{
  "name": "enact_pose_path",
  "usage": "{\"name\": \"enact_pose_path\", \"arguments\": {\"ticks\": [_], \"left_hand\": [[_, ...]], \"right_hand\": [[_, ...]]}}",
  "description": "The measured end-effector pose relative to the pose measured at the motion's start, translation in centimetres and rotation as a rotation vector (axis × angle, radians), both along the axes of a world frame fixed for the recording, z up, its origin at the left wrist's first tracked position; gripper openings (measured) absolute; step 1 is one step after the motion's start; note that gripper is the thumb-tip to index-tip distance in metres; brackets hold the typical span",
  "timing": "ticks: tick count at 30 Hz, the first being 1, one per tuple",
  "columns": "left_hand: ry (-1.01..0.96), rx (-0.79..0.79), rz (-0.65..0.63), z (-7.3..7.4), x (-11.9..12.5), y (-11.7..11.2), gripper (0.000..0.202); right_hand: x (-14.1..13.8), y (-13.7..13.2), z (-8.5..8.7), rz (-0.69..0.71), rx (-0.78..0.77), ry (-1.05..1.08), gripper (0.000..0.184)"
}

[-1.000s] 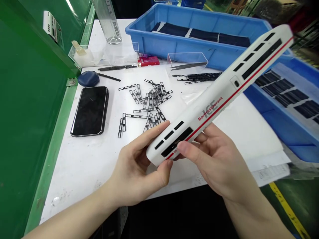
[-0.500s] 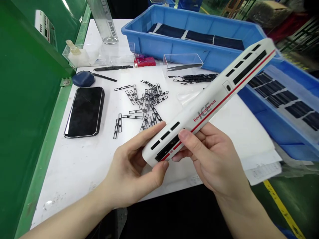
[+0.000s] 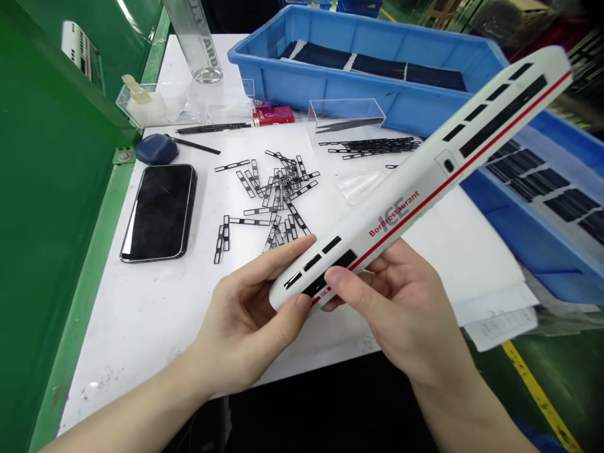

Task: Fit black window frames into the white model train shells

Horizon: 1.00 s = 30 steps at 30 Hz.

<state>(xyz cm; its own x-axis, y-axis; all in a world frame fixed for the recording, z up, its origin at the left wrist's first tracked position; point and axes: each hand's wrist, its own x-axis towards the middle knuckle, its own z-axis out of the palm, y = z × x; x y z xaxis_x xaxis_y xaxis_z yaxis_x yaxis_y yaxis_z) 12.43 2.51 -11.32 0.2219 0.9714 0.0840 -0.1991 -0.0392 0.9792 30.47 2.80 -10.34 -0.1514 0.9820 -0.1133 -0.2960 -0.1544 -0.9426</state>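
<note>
Both hands hold a white model train car body (image 3: 425, 167) above the table, tilted with its far end up to the right. It has black windows, a red stripe and the lettering "Bordrestaurant" and "ICE". My left hand (image 3: 250, 314) is wrapped round the near end, thumb on the side by the stripe. My right hand (image 3: 401, 308) grips it a little further along, its thumb pressed on the dark window strip and the fingers beneath. Beyond the hands, a pile of small black window-frame strips (image 3: 283, 189) lies on the white table (image 3: 155, 321).
A black phone (image 3: 160, 211) lies at the left, near a blue rounded object (image 3: 156, 149). Behind stand a clear bottle (image 3: 206, 72), an acrylic box (image 3: 346, 116) and a blue crate (image 3: 330, 88). Another blue crate (image 3: 533, 251) holds dark strips at right. A green wall (image 3: 42, 189) borders the left.
The train car body has turned slightly in my hands, and its far end has moved up and right, nearer the camera. My right thumb has slid toward the near end.
</note>
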Motion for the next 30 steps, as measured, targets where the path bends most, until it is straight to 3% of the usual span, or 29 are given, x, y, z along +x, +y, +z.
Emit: {"name": "enact_pose_path", "arguments": {"ticks": [9, 14, 18, 23, 30], "left_hand": [[-0.014, -0.006, -0.024, -0.1, 0.2, -0.6, 0.059], [0.008, 0.007, -0.032, 0.0, 0.2, -0.6, 0.054], [0.052, 0.02, -0.004, -0.1, 0.0, -0.5, 0.05], [0.113, 0.036, -0.008, -0.4, -0.1, -0.8, 0.053], [0.16, 0.077, 0.032, -0.5, 0.0, -0.8, 0.053]], "right_hand": [[-0.5, -0.2, 0.5, 0.007, -0.008, -0.002, 0.024], [-0.6, -0.2, 0.6, 0.002, 0.003, 0.003, 0.023], [-0.1, 0.0, 0.1, 0.04, 0.015, 0.018, 0.029], [0.4, 0.6, -0.6, 0.04, 0.063, 0.062, 0.015], [1.0, 1.1, -1.2, 0.125, -0.028, 0.135, 0.015]]}}
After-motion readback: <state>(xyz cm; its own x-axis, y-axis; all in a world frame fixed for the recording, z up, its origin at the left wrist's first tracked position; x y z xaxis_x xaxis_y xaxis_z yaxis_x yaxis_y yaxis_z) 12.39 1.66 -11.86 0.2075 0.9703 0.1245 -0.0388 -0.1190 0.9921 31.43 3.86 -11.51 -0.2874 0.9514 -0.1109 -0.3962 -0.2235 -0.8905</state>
